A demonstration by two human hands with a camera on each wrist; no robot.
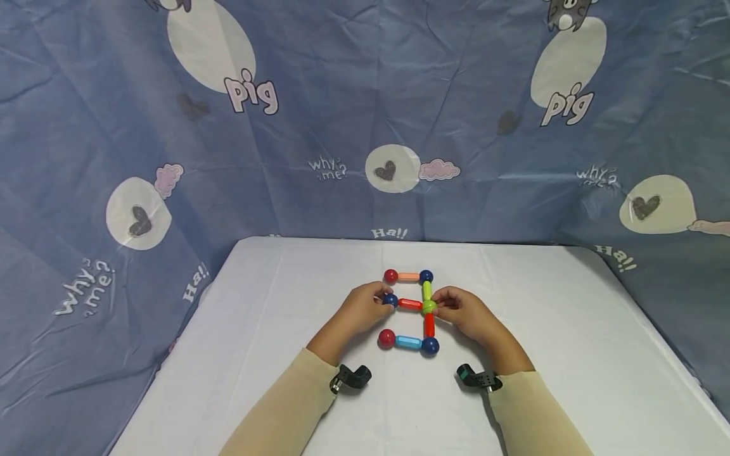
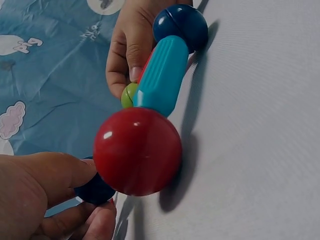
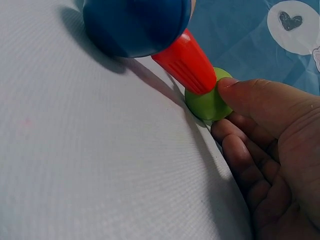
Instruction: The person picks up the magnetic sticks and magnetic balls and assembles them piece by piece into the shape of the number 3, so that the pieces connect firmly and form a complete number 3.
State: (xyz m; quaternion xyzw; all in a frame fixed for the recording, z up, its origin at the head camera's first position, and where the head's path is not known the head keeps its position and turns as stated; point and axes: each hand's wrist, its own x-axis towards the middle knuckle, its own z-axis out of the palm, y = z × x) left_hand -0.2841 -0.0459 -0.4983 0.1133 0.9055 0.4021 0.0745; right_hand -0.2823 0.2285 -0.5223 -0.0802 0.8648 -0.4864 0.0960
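Colourful balls and rods are joined on the white table in a shape like a backward E. My left hand (image 1: 364,308) pinches the dark blue ball (image 1: 390,301) at the free end of the middle red rod (image 1: 410,304). At that rod's other end, my right hand (image 1: 466,311) holds the green ball (image 3: 204,106) between thumb and fingers. From the green ball a yellow-green rod (image 1: 427,291) runs to the far blue ball (image 1: 426,276), and another red rod (image 3: 186,64) to the near blue ball (image 1: 430,346). A light blue rod (image 2: 162,75) ends in a red ball (image 2: 137,151).
At the far side an orange rod (image 1: 408,277) links the far blue ball to another red ball (image 1: 390,276). A blue printed cloth (image 1: 319,209) hangs behind the white-covered table (image 1: 274,285). Dark wrist straps (image 1: 350,377) sit over both beige sleeves.
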